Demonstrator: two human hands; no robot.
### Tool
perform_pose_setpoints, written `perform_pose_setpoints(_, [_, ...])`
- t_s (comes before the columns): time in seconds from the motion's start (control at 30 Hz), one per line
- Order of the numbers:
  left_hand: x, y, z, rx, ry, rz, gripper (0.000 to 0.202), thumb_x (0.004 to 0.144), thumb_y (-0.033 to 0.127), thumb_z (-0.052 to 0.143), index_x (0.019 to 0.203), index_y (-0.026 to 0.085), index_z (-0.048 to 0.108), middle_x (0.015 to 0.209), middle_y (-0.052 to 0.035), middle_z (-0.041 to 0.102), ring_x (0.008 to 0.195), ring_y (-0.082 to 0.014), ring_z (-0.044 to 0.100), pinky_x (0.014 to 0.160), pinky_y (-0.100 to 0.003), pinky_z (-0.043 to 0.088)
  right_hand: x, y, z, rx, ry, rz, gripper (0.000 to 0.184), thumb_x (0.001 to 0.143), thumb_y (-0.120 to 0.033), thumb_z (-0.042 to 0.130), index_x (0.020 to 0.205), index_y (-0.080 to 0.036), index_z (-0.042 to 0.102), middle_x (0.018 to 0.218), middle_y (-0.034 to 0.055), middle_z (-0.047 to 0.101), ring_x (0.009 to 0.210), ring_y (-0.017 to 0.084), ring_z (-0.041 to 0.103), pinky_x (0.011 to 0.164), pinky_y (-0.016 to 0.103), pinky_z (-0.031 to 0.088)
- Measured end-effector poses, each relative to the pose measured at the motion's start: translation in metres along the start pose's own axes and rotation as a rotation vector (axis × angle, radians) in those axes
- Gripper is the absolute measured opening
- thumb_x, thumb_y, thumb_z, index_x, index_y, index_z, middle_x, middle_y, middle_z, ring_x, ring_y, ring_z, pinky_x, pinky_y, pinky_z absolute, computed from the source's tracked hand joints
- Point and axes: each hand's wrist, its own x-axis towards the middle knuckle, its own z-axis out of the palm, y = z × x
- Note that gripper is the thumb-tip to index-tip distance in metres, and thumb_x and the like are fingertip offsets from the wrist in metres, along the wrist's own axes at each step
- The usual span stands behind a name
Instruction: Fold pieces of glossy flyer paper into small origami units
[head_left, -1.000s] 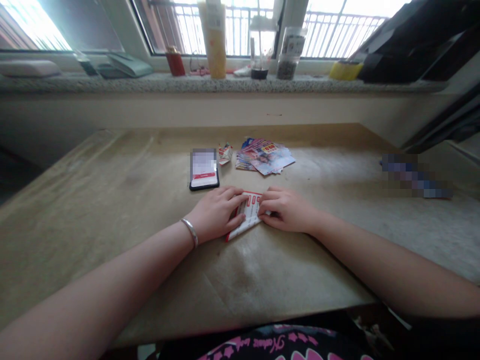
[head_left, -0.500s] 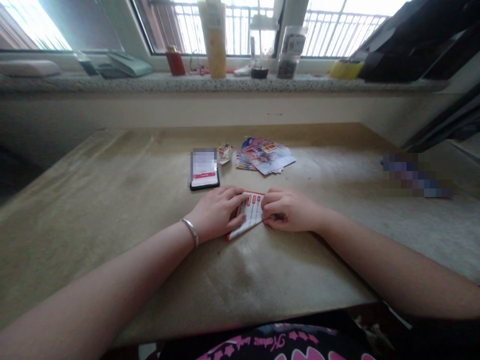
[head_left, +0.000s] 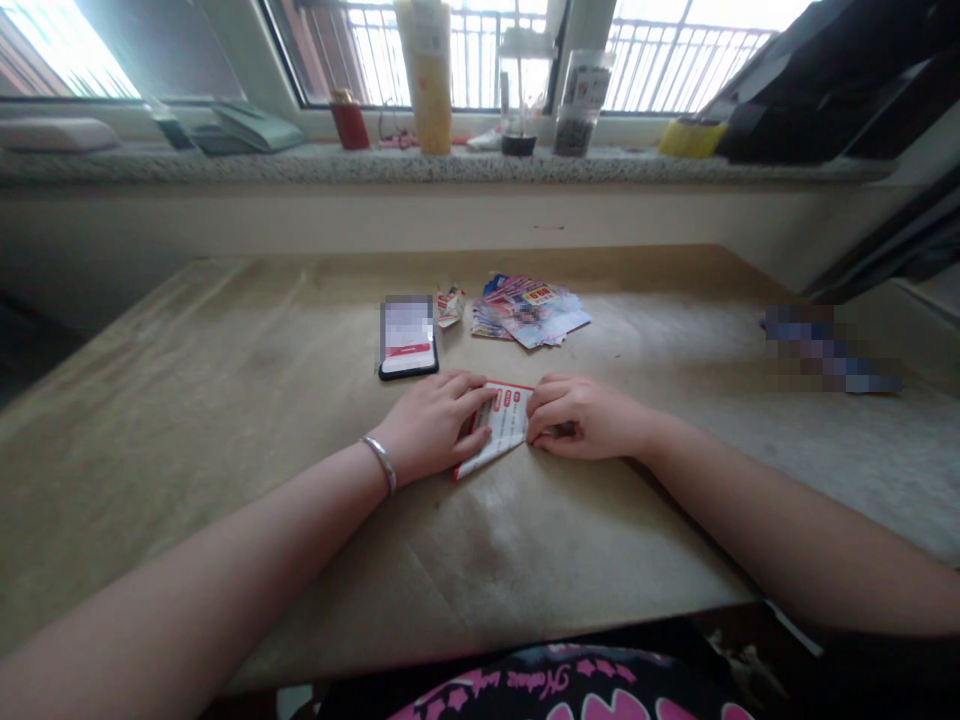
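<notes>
Between my hands, flat on the table, lies a folded sheet of paper (head_left: 507,425), white with red edges and red printed labels. My left hand (head_left: 439,425), with a silver bracelet at the wrist, rests on its left side, fingers stretched and apart. At the right edge, the curled fingers of my right hand (head_left: 574,415) pinch the paper. The part under both hands is hidden.
Beyond my left hand lies a phone (head_left: 409,335) with a lit screen. Beside it are a small folded paper piece (head_left: 450,307) and a fanned stack of printed leaflets (head_left: 532,310). A blurred item (head_left: 829,350) lies far right. Bottles and jars line the granite sill (head_left: 465,168).
My right hand has shifted very slightly to the right along the paper's edge. My left hand stays in place on the paper.
</notes>
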Motion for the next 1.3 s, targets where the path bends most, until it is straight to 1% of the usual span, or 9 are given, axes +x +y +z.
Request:
perform_pose_setpoints(0.17, [0.000,0.000,0.000,-0.012,-0.001,0.002,0.043,0.089,0.037,0.048,0.127,0.018,0.053,0.129,-0.0100,0.053,0.116,-0.0242,0.049,0.103,-0.040,0.039,0.000,-0.002,-0.003,-0.013,-0.026,0.003,0.014,0.080,-0.018,0.057,0.081,-0.022,0.070,0.085,0.0035,0.069,0.081,0.015,0.058,0.077,0.028,0.044])
perform_pose_setpoints(0.37, [-0.001,-0.001,0.001,-0.017,0.005,0.003,0.044,0.089,0.038,0.048,0.128,0.019,0.052,0.129,-0.0098,0.053,0.117,-0.0239,0.049,0.103,-0.039,0.039,0.000,-0.004,-0.005,-0.058,-0.048,0.008,0.014,0.079,-0.018,0.055,0.079,-0.021,0.070,0.086,0.0040,0.068,0.079,0.015,0.056,0.075,0.029,0.043])
perform_pose_setpoints(0.57, [-0.002,-0.001,0.001,0.017,0.002,0.009,0.045,0.090,0.039,0.046,0.127,0.016,0.053,0.129,-0.0103,0.053,0.117,-0.0249,0.048,0.102,-0.040,0.039,-0.002,-0.001,-0.009,-0.091,-0.072,0.038,0.014,0.078,-0.020,0.055,0.077,-0.020,0.070,0.088,0.0046,0.068,0.079,0.015,0.056,0.075,0.029,0.043])
perform_pose_setpoints(0.7, [-0.002,0.001,-0.001,0.026,0.004,0.042,0.044,0.091,0.037,0.046,0.131,0.021,0.051,0.128,-0.0099,0.053,0.113,-0.0248,0.050,0.098,-0.041,0.042,-0.002,-0.003,-0.012,-0.117,-0.082,0.040,0.016,0.077,-0.019,0.055,0.076,-0.021,0.071,0.088,0.0038,0.068,0.079,0.015,0.057,0.075,0.029,0.042])
perform_pose_setpoints(0.87, [-0.002,0.002,-0.002,0.050,0.002,0.046,0.040,0.091,0.036,0.045,0.128,0.025,0.055,0.128,-0.0105,0.052,0.112,-0.0258,0.051,0.096,-0.043,0.043,-0.002,-0.005,-0.016,-0.158,-0.107,0.023,0.017,0.077,-0.019,0.054,0.076,-0.022,0.071,0.088,0.0033,0.070,0.080,0.016,0.058,0.075,0.030,0.043])
perform_pose_setpoints(1.0, [-0.002,0.001,-0.001,0.047,0.010,0.045,0.039,0.091,0.037,0.046,0.128,0.027,0.055,0.128,-0.0098,0.052,0.112,-0.0257,0.051,0.095,-0.043,0.043,-0.005,-0.003,-0.019,-0.172,-0.122,0.062,0.017,0.077,-0.019,0.055,0.076,-0.022,0.072,0.092,0.0029,0.070,0.082,0.016,0.060,0.077,0.030,0.044])
perform_pose_setpoints(1.3, [-0.002,0.000,0.000,0.057,0.011,0.047,0.040,0.091,0.038,0.045,0.128,0.028,0.055,0.129,-0.0089,0.051,0.113,-0.0254,0.050,0.096,-0.042,0.042,-0.014,-0.001,-0.032,-0.218,-0.133,0.163,0.019,0.075,-0.017,0.056,0.078,-0.024,0.074,0.094,0.0007,0.072,0.084,0.016,0.063,0.076,0.029,0.046])
